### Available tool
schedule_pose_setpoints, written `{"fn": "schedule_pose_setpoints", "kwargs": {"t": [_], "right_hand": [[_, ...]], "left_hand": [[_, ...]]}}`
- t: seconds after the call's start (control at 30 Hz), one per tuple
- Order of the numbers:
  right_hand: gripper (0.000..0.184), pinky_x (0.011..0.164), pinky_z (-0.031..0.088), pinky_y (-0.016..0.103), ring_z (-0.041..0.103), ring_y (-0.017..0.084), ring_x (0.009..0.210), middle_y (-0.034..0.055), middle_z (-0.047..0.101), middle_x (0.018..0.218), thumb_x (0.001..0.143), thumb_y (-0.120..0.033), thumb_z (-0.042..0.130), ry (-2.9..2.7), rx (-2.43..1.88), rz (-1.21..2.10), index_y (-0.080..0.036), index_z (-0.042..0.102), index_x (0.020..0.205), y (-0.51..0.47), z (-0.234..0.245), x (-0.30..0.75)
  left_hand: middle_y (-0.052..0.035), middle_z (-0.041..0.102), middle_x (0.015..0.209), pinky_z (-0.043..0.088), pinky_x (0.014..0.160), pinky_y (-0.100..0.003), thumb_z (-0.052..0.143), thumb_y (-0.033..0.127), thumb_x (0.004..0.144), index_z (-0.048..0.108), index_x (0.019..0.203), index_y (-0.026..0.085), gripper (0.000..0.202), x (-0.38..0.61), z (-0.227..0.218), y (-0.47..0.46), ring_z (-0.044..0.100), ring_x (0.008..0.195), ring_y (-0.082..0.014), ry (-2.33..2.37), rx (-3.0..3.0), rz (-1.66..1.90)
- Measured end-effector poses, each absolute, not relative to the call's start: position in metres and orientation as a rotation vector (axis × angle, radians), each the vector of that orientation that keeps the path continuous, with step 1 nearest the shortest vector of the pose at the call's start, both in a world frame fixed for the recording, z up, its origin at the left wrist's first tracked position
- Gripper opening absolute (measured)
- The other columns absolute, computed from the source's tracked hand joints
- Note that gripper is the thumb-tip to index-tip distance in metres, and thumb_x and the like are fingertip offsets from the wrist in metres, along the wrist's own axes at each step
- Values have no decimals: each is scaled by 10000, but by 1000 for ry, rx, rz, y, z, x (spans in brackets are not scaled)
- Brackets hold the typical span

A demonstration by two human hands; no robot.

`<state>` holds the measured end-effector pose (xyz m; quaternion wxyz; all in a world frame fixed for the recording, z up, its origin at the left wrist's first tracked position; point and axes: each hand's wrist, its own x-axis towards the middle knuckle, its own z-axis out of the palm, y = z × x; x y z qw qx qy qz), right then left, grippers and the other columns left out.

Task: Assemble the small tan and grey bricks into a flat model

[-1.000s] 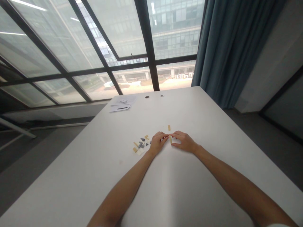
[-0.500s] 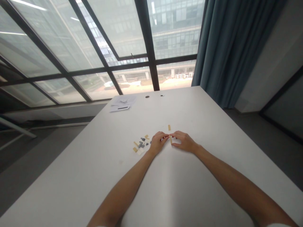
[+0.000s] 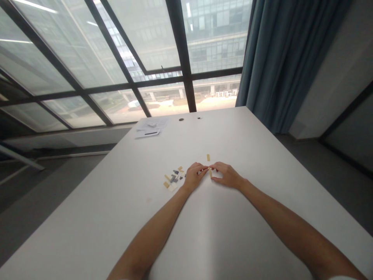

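Note:
My left hand (image 3: 194,177) and my right hand (image 3: 226,175) meet fingertip to fingertip in the middle of the white table (image 3: 233,128). Both pinch a small tan piece (image 3: 210,172) between thumbs and fingers, just above the tabletop. A second small tan piece (image 3: 208,157) lies on the table a little beyond the hands. Left of my left hand lies a small heap of tan, grey and white pieces (image 3: 174,179).
Papers (image 3: 150,129) lie near the table's far left corner, and two small dark round spots (image 3: 181,119) sit near the far edge. Large windows stand behind the table, with a blue curtain (image 3: 285,58) at the right.

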<state>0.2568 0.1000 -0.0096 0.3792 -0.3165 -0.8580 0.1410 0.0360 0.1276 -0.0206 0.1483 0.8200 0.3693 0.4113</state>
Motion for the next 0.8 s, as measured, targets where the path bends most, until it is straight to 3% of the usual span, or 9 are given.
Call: {"fn": "schedule_pose_setpoints", "kwargs": {"t": [0.8], "right_hand": [[423, 810, 520, 346, 606, 196, 857, 69, 665, 1033, 823, -236, 684, -2180, -833, 373, -216, 578, 1232, 101, -12, 259]], "left_hand": [[-35, 668, 759, 462, 710, -267, 627, 336, 924, 765, 963, 219, 185, 39, -17, 126, 572, 746, -144, 1058, 2367, 1159]]}}
